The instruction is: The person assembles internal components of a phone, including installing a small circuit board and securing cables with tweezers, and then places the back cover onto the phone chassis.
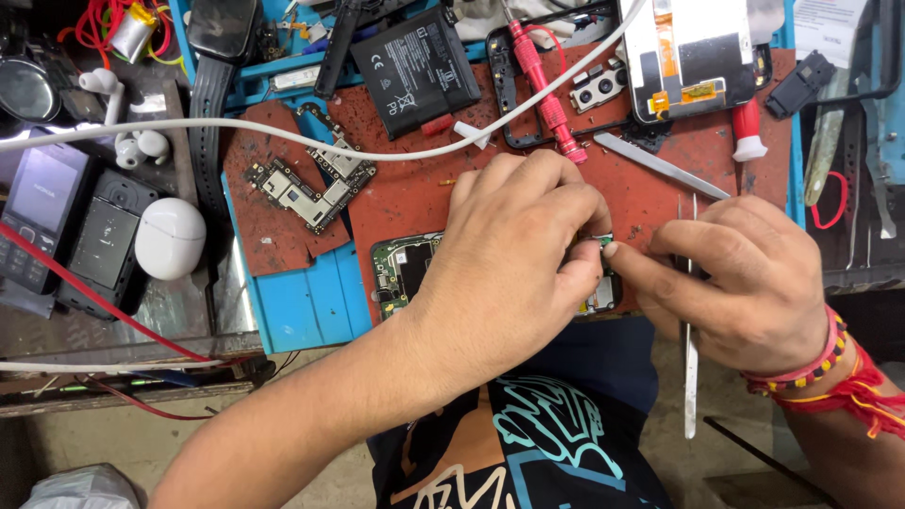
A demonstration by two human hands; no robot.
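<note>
The left hand (514, 250) lies over an opened phone (405, 269) on the red mat (415, 193), fingers curled down onto its green board. The right hand (745, 283) grips metal tweezers (690, 368) and pinches a small green part (600, 241) at the phone's upper edge, touching the left fingertips. A black rectangular battery (415, 66) with a white-printed label lies at the mat's far edge, beside a red screwdriver (542, 90). A white cable (283, 139) crosses the tabletop (189, 311). A white earbud case (170, 238) sits left.
</note>
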